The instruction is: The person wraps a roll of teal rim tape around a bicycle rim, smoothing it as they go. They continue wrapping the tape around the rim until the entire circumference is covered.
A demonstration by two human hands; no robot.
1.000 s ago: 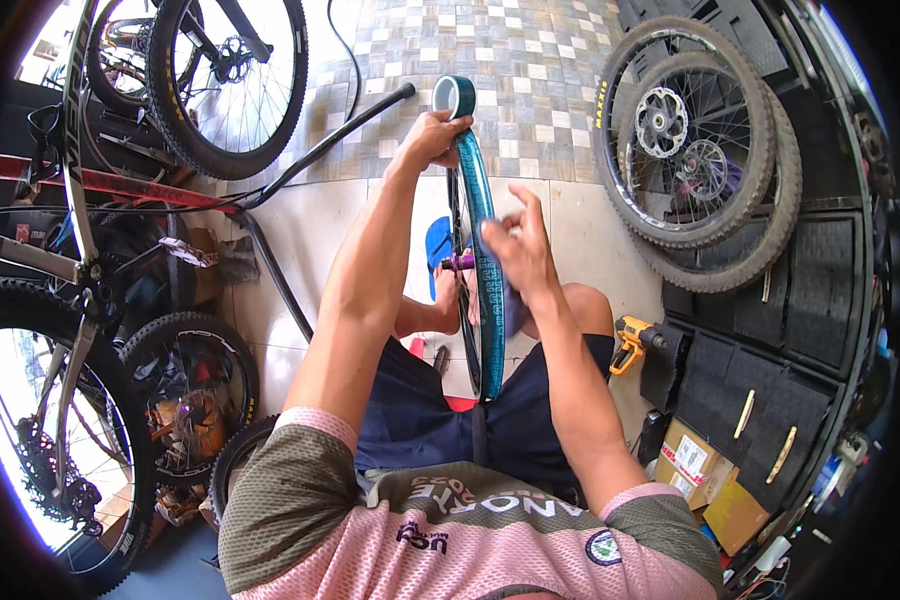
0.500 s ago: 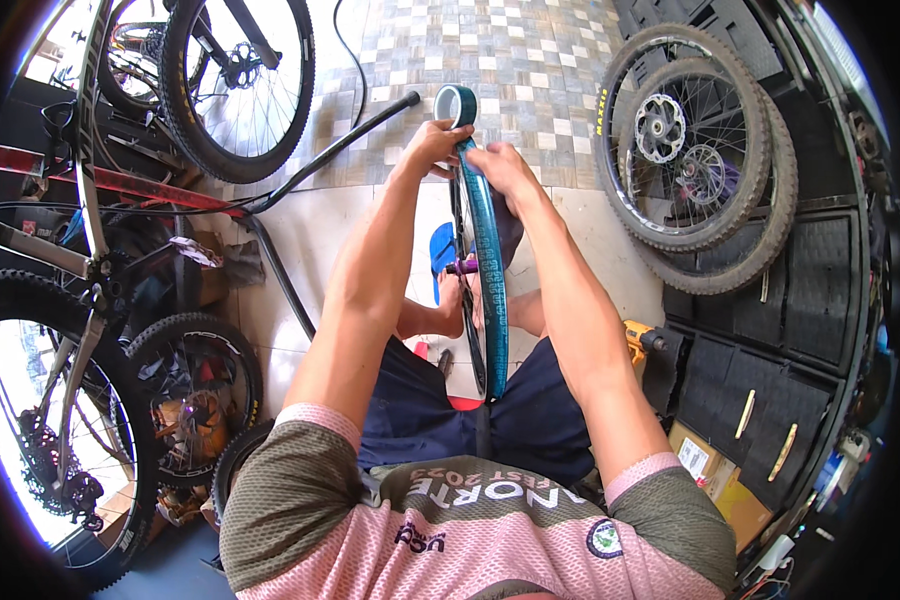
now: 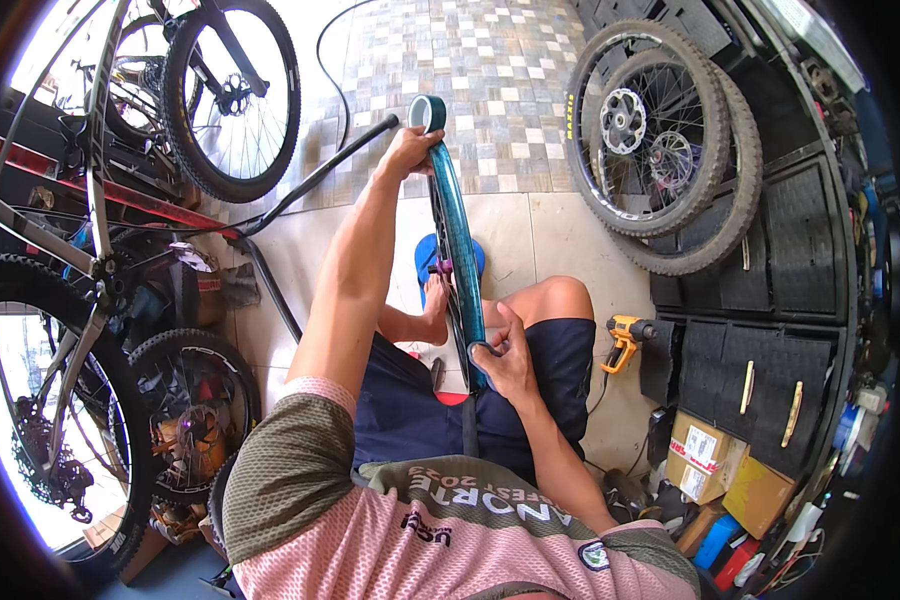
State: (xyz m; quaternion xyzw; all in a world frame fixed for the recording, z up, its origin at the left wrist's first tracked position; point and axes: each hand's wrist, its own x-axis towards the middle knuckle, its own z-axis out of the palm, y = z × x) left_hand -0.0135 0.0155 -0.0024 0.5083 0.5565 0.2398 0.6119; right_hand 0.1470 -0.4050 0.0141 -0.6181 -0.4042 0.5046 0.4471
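A bicycle rim [image 3: 448, 262] with spokes stands on edge between my legs, its outer face covered by a strip of shiny teal tape [image 3: 460, 240]. At its far end my left hand [image 3: 410, 150] is closed at the teal tape roll [image 3: 428, 113], the strip running from the roll onto the rim. My right hand [image 3: 510, 368] is at the near end of the rim. Its thumb presses on the tape while the index finger points away and the fingers are apart. The rim's lowest part is hidden near my lap.
Two wheels with tyres [image 3: 660, 130] lean against black cabinets at the right. A yellow heat gun [image 3: 625, 342] lies on the floor by my right knee, with cardboard boxes [image 3: 705, 455] nearer. Bicycles [image 3: 100, 260] and a black tube [image 3: 325, 160] fill the left side.
My right hand has moved from beside the tape roll down to the near end of the rim. My right knee has swung outward, and the left hand stays by the roll.
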